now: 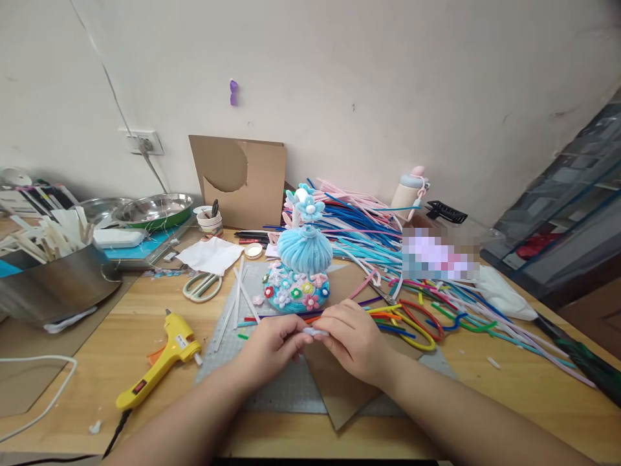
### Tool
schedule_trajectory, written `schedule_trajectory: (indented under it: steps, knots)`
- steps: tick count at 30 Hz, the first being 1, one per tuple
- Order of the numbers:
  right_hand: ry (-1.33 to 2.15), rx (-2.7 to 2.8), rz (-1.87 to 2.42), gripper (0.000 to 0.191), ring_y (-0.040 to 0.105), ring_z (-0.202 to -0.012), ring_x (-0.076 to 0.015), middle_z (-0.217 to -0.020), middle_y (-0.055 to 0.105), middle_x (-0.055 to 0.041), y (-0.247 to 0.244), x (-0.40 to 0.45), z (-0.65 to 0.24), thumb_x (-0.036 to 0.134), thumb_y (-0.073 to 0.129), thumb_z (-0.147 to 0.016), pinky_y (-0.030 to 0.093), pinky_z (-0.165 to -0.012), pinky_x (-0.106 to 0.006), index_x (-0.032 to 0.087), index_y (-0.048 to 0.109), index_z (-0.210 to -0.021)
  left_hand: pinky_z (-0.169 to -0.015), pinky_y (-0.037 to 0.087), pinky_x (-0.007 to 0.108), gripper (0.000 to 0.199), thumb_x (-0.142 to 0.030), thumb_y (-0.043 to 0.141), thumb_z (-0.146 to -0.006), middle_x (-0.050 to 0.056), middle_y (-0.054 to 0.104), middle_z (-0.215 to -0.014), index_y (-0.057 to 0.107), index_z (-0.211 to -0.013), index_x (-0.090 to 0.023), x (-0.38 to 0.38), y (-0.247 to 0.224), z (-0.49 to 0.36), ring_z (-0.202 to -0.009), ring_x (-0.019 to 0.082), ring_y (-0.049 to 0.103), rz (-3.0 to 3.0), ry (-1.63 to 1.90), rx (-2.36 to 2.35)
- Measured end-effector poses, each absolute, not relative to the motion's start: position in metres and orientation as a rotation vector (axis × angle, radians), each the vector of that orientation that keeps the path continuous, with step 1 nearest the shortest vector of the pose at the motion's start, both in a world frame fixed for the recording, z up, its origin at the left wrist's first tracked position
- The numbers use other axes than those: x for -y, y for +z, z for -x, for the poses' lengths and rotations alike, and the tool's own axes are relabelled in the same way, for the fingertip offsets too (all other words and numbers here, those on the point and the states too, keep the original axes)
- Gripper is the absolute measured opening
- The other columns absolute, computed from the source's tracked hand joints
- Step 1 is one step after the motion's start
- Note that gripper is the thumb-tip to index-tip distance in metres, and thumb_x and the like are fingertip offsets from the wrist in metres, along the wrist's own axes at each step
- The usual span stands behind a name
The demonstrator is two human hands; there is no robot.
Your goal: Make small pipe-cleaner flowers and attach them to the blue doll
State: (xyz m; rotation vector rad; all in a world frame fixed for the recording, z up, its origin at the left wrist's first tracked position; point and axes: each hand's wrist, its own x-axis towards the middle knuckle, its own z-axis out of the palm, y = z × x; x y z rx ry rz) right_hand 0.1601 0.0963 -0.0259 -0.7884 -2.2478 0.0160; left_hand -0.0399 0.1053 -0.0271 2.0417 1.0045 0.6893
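My left hand point(277, 342) and my right hand point(353, 340) meet above the grey cutting mat point(279, 395), fingers closed in a pinch. Between their fingertips is a small pale lilac piece of pipe cleaner point(315, 331), mostly covered, so its full shape cannot be made out. Just behind them stands a pipe-cleaner craft with a puffy light-blue top point(305, 251) and a round base point(295, 304) dotted with colourful flowers. Loose coloured pipe cleaners point(417, 330) lie beside my right hand. A piece of brown cardboard point(334, 388) lies beneath my hands.
A yellow hot glue gun point(167, 362) lies at left, near scissors point(204, 288) and a metal bowl point(63, 285) of wooden sticks. Bundled pipe cleaners point(349, 213) fill the back. Pliers point(383, 291) lie to the right. A cut cardboard sheet point(264, 184) leans on the wall.
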Motion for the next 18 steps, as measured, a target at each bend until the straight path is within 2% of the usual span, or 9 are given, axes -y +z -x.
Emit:
schedule_trajectory:
  steps: [5, 8, 13, 18]
  knots:
    - [0.083, 2.193, 0.772, 0.012, 0.057, -0.086, -0.0185, -0.094, 0.066, -0.0079, -0.028, -0.097, -0.161, 0.021, 0.05, -0.09, 0.04, -0.073, -0.033, 0.017, 0.061, -0.095, -0.054, 0.039, 0.02, 0.029, -0.037, 0.048, -0.088, -0.001, 0.061, -0.056, 0.056, -0.069, -0.016, -0.104, -0.025, 0.039, -0.053, 0.011, 0.054, -2.043, 0.683, -0.998]
    - [0.264, 2.093, 0.79, 0.012, 0.058, -0.079, -0.0169, -0.084, 0.065, -0.0056, -0.033, -0.096, -0.157, 0.023, 0.052, -0.089, 0.042, -0.071, -0.031, 0.019, 0.062, -0.086, -0.053, 0.039, 0.019, 0.029, -0.034, 0.048, -0.089, -0.001, 0.06, -0.054, 0.054, -0.066, -0.016, -0.101, -0.024, 0.039, -0.052, 0.011, 0.054, -2.058, 0.721, -1.016]
    - [0.641, 1.875, 0.877, 0.016, 0.055, -0.065, -0.0137, -0.071, 0.06, -0.0022, -0.04, -0.093, -0.147, 0.025, 0.054, -0.088, 0.043, -0.058, -0.024, 0.018, 0.061, -0.077, -0.051, 0.036, 0.019, 0.027, -0.03, 0.049, -0.088, -0.001, 0.06, -0.054, 0.053, -0.065, -0.017, -0.099, -0.023, 0.04, -0.05, 0.01, 0.052, -2.142, 0.765, -1.07]
    - [0.578, 2.048, 0.84, 0.015, 0.055, -0.07, -0.0137, -0.077, 0.061, -0.0026, -0.04, -0.094, -0.151, 0.025, 0.047, -0.092, 0.042, -0.063, -0.024, 0.018, 0.059, -0.088, -0.052, 0.037, 0.019, 0.026, -0.032, 0.049, -0.088, -0.002, 0.06, -0.055, 0.054, -0.067, -0.017, -0.1, -0.022, 0.04, -0.051, 0.01, 0.053, -2.156, 0.736, -1.076]
